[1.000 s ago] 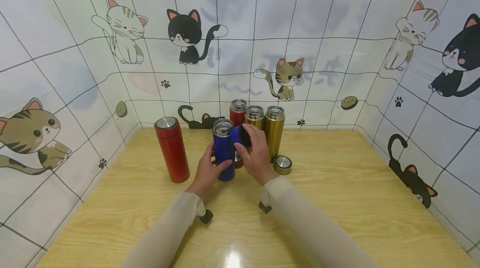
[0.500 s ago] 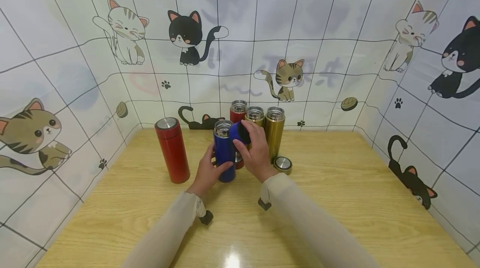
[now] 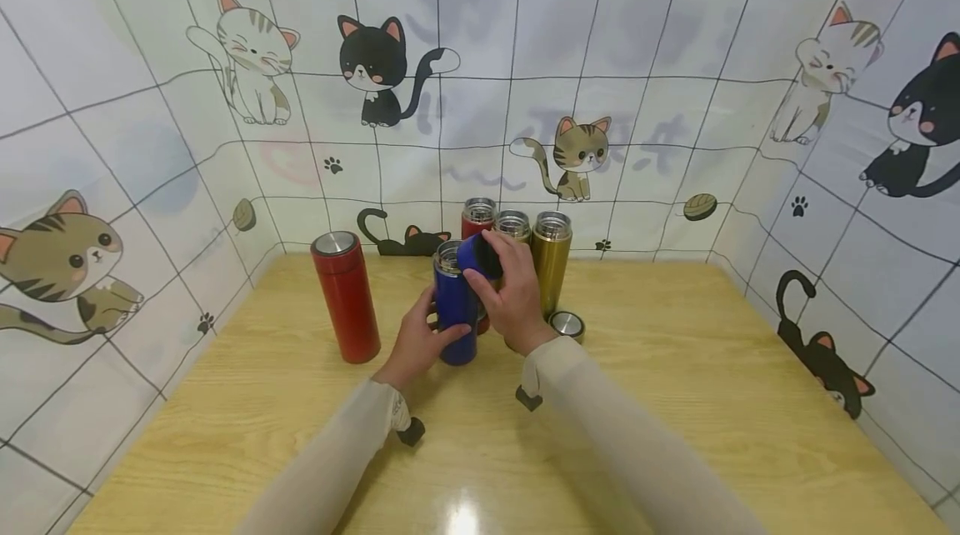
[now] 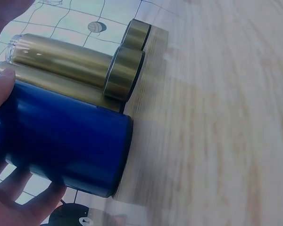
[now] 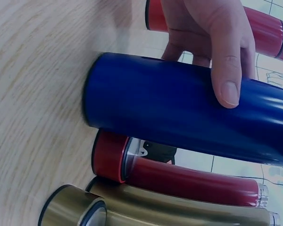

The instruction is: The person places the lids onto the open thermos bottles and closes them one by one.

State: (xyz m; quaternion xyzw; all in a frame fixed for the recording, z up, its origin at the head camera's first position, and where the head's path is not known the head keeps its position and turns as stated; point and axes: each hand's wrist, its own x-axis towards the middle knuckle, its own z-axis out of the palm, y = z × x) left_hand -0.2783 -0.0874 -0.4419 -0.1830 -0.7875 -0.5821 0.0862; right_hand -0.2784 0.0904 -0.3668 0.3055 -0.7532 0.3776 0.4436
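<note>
My left hand point(image 3: 420, 342) grips a blue thermos bottle point(image 3: 455, 306) around its lower half. The bottle stands upright on the table, its steel mouth partly covered from above. My right hand point(image 3: 517, 295) holds the blue lid point(image 3: 472, 255) between thumb and fingers. Tilted, the lid overlaps the right side of the bottle's mouth; whether they touch I cannot tell. In the right wrist view the left thumb presses along the blue bottle point(image 5: 165, 101), and the left wrist view shows the same bottle's base point(image 4: 85, 141) on the table.
A capped red thermos point(image 3: 348, 302) stands at left. Behind my hands are an uncapped red bottle point(image 3: 477, 218) and two uncapped gold bottles, one at the right point(image 3: 553, 260). A gold lid point(image 3: 567, 323) lies beside them; a red lid point(image 5: 111, 155) sits close to the blue bottle.
The blue bottle has shifted slightly right with my left hand. My right hand has brought the lid a little higher and partly over the bottle's mouth.
</note>
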